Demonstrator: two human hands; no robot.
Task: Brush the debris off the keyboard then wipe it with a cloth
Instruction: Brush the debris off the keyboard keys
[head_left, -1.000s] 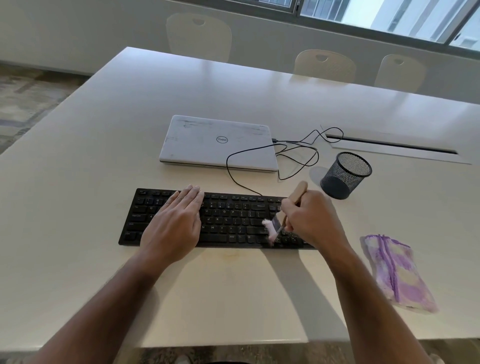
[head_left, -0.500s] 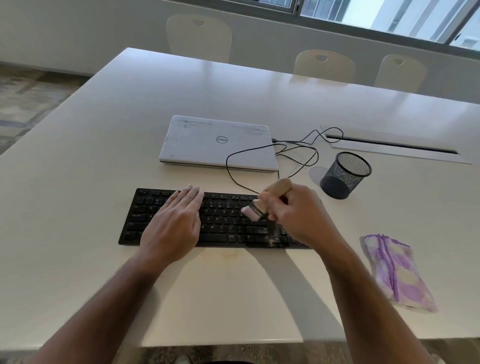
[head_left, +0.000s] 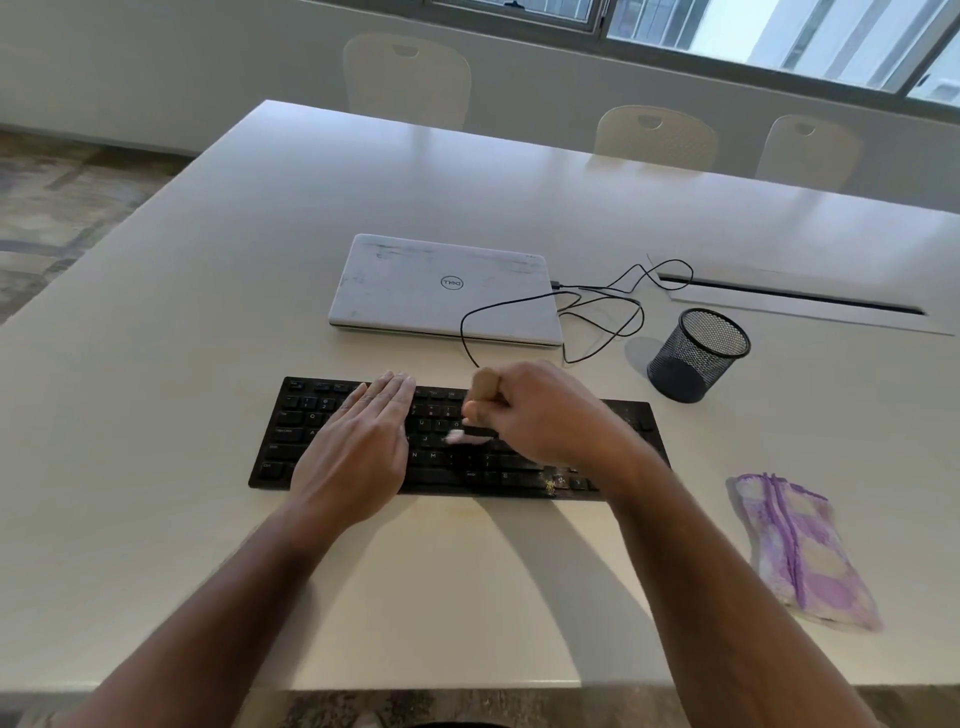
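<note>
Sweeping mid-keyboard, the right hand (head_left: 550, 415) grips the brush (head_left: 470, 435), bristles on the keys; the left hand (head_left: 358, 452) lies flat, fingers straight, pinning the left half. The keyboard (head_left: 631, 415) runs left to right at frame centre; debris (head_left: 551, 484) sits by its near edge, nearer the right hand. The cloth (head_left: 802, 551) waits lower right.

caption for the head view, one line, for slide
Left hand steadies black keyboard while right hand sweeps brush across keys.

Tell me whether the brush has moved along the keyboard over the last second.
Yes. The brush has swept left along the keyboard, from near its right end toward the resting left hand.
</note>
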